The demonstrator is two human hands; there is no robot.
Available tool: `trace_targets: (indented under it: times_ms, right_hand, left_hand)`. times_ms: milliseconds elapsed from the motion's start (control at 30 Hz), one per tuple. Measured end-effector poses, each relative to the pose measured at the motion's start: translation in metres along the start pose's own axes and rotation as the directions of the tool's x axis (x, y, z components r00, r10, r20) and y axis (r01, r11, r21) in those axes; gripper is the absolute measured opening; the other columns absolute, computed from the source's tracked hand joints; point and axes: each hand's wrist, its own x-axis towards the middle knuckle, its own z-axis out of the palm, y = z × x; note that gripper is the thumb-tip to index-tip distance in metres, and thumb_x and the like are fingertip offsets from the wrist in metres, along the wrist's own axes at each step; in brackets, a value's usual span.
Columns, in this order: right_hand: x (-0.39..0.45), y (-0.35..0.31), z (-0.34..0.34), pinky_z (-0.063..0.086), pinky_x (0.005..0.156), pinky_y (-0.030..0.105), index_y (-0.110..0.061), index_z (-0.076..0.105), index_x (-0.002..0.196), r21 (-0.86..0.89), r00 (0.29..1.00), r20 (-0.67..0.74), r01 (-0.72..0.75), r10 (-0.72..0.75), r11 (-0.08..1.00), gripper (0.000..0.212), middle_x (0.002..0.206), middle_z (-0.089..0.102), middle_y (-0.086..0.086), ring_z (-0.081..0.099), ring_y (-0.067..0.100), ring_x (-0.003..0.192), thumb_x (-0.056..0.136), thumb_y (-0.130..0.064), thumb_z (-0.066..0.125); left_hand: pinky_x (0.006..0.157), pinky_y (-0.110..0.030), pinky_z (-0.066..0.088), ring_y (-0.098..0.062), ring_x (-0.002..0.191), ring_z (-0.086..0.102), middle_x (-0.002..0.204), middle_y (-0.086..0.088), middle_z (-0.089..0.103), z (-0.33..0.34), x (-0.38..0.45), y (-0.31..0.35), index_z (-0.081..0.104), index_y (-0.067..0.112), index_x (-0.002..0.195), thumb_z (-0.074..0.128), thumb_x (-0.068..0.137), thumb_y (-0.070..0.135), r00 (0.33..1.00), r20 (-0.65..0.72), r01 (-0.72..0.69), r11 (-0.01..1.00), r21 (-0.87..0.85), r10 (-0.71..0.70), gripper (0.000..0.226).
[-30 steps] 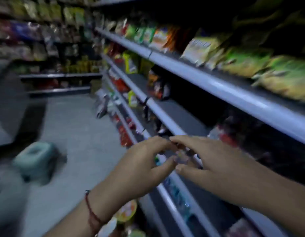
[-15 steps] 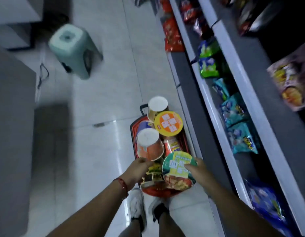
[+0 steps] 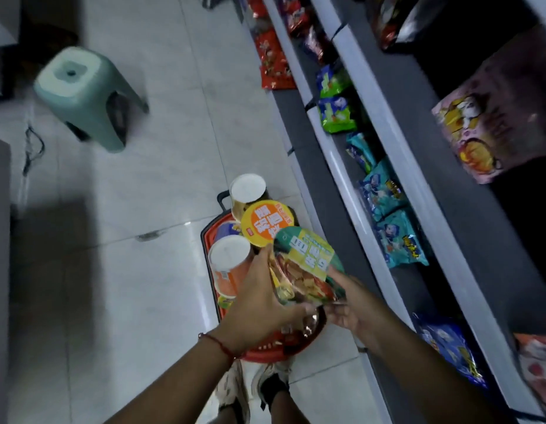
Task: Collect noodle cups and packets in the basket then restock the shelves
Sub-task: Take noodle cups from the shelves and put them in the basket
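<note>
Up comes the green-lidded noodle bowl (image 3: pixel 306 267), tilted on edge now where half a second back it lay flat on the pile, and both hands have closed in on it. Left hand (image 3: pixel 262 301) wraps the near side, fingers curled shut around the bowl's wall; right hand (image 3: pixel 348 304) cups it from below and from the shelf side, fingers partly curled under the rim. So each grip is closed on the same bowl, which hangs just above the red basket (image 3: pixel 265 351) on the floor.

Collecting looks finished, I'd say: the basket is heaped. An orange-lidded bowl (image 3: pixel 267 224) sits on top toward the far end, a tall cup (image 3: pixel 247 189) with a white lid stands behind it, and an orange cup (image 3: pixel 228 267) with a white lid stands at the left, just beside the left hand. More packets show underneath (too hidden to count).

Restocking is the stage in hand, and judging by that load it is early. Shelves (image 3: pixel 372 185) on the right carry teal snack bags (image 3: pixel 397 240) and green bags (image 3: pixel 336 111), with long bare grey stretches between them, so there is room waiting. A pale green stool (image 3: pixel 85 96) stands well apart across the aisle. What's left, by my reading: this bowl to the shelf, then every cup and packet after it.
</note>
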Motion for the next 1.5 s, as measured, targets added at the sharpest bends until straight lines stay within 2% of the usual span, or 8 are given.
trace_targets:
  times_ms: [233,367,500,700,833,967,1167,1500]
  right_hand:
    - [-0.163,-0.104,-0.025,0.048,0.097,0.035,-0.024,0.064,0.11,0.092,0.839,-0.058,0.544,-0.541,0.834,0.035,0.115,0.069,-0.003,0.062,0.011,0.111,0.085,-0.048,0.059]
    - [-0.263,-0.117,-0.023,0.051,0.072,0.012,-0.024,0.055,0.112,0.084,0.645,-0.185,0.762,-0.742,0.642,0.053,0.106,0.067,-0.009,0.066,-0.005,0.089,0.065,-0.048,0.065]
    - [-0.338,-0.103,-0.024,0.049,0.081,0.016,-0.033,0.052,0.122,0.007,0.533,-0.307,0.83,-0.789,0.558,0.049,0.114,0.061,-0.018,0.061,-0.004,0.102,0.078,-0.043,0.072]
    - [-0.404,-0.059,-0.032,0.05,0.059,0.012,-0.022,0.051,0.122,0.043,0.551,-0.45,0.799,-0.703,0.599,0.036,0.105,0.064,-0.007,0.064,0.003,0.088,0.092,-0.037,0.065]
    - [-0.449,-0.029,-0.055,0.049,0.077,0.024,-0.026,0.052,0.123,0.024,0.479,-0.556,0.826,-0.679,0.563,0.04,0.111,0.067,-0.008,0.066,0.004,0.096,0.088,-0.04,0.067]
    - [-0.528,-0.005,-0.093,0.044,0.074,0.019,-0.025,0.054,0.122,-0.073,0.261,-0.696,0.901,-0.669,0.427,0.04,0.114,0.068,-0.007,0.064,0.002,0.094,0.086,-0.031,0.068]
    - [-0.676,0.052,-0.151,0.05,0.086,0.023,-0.036,0.053,0.116,-0.371,-0.174,-0.729,0.913,-0.662,0.169,0.051,0.114,0.067,-0.017,0.063,-0.002,0.105,0.068,-0.029,0.065]
    - [-0.861,0.17,-0.277,0.05,0.096,0.034,-0.039,0.044,0.13,-0.722,-0.589,-0.62,0.687,-0.518,0.083,0.072,0.124,0.061,-0.018,0.06,-0.001,0.113,0.067,-0.052,0.077]
  left_hand:
    - [0.103,-0.049,0.047,-0.016,0.118,0.062,0.127,0.004,0.065,-0.033,-0.005,0.182,0.049,0.023,0.134,0.068,0.078,0.056,0.992,0.022,-0.12,0.979,-0.166,0.125,0.069]
    - [0.104,-0.046,0.045,-0.023,0.119,0.062,0.127,-0.005,0.067,-0.024,-0.041,0.282,0.059,0.019,0.13,0.053,0.09,0.058,0.954,0.159,-0.223,0.955,-0.194,0.255,0.056]
    - [0.089,-0.036,0.054,-0.016,0.109,0.068,0.116,0.003,0.072,-0.013,-0.085,0.346,0.066,0.03,0.12,0.032,0.088,0.067,0.911,0.359,-0.152,0.974,-0.169,0.204,0.059]
    - [0.093,-0.041,0.054,-0.022,0.108,0.068,0.117,-0.005,0.072,0.007,-0.131,0.382,0.068,0.025,0.12,0.032,0.086,0.076,0.804,0.593,0.046,0.999,-0.007,-0.033,0.071]
    - [0.104,-0.045,0.045,-0.021,0.113,0.066,0.119,-0.002,0.071,0.038,-0.163,0.411,0.068,0.027,0.122,0.038,0.08,0.081,0.729,0.683,-0.099,0.994,0.047,0.04,0.075]
    - [0.101,-0.053,0.046,-0.022,0.109,0.068,0.116,0.003,0.072,0.088,-0.215,0.468,0.062,0.032,0.126,0.056,0.053,0.093,0.667,0.668,-0.369,0.925,-0.088,0.33,0.095]
    - [0.094,-0.044,0.051,0.0,0.094,0.068,0.1,0.024,0.069,0.175,-0.325,0.546,0.042,0.062,0.098,0.07,0.021,0.09,0.405,0.489,-0.648,0.62,-0.442,0.772,0.087]
    - [0.085,-0.028,0.048,0.002,0.095,0.059,0.109,0.016,0.059,0.351,-0.507,0.648,0.047,0.056,0.125,0.052,0.047,0.094,-0.038,0.323,-0.823,0.154,-0.547,0.946,0.087]
